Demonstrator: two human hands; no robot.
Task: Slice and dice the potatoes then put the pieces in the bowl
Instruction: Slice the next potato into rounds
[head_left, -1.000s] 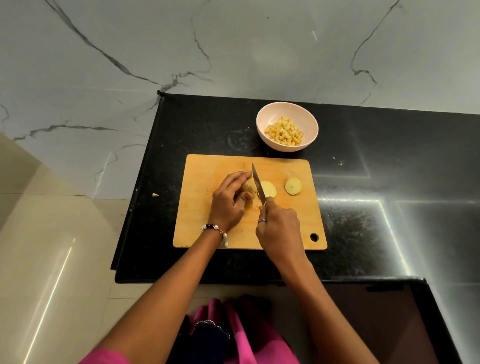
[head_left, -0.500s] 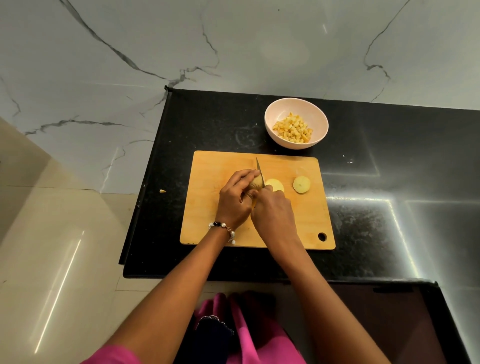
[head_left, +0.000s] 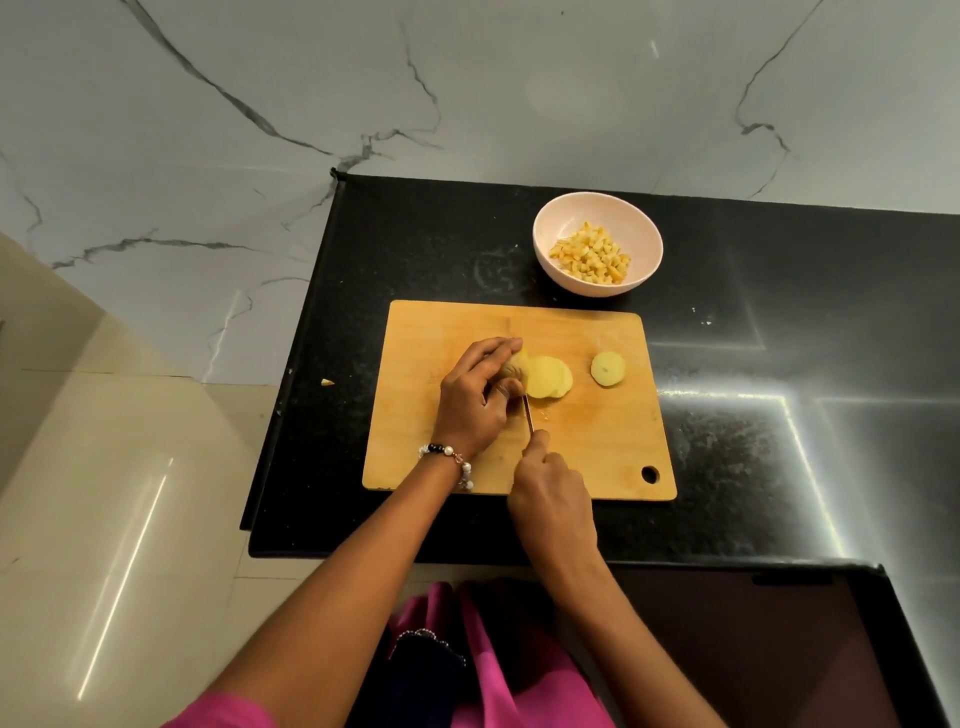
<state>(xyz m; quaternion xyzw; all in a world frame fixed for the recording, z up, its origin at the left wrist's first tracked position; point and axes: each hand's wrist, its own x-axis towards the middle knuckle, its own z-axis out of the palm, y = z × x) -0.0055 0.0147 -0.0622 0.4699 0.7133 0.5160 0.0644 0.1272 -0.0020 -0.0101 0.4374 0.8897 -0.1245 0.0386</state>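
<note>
A wooden cutting board (head_left: 431, 415) lies on the black counter. My left hand (head_left: 475, 400) grips the uncut end of a potato (head_left: 514, 370) near the board's middle. Fresh round slices (head_left: 548, 378) lean against the potato's right side. One more slice (head_left: 608, 369) lies apart, further right. My right hand (head_left: 553, 499) holds a knife (head_left: 528, 414); its thin blade is down on the board just in front of the potato, beside my left thumb. A pale pink bowl (head_left: 566, 223) with several yellow potato cubes (head_left: 589, 258) stands behind the board.
The black counter (head_left: 779, 338) ends at a left edge close to the board, with floor tiles below. A small potato scrap (head_left: 327, 382) lies off that edge. A marble wall rises behind. A dark surface (head_left: 753, 649) is at the lower right.
The knife has come down through the potato and been drawn back towards me. Another slice now lies against the earlier one. My left hand has stayed on the potato.
</note>
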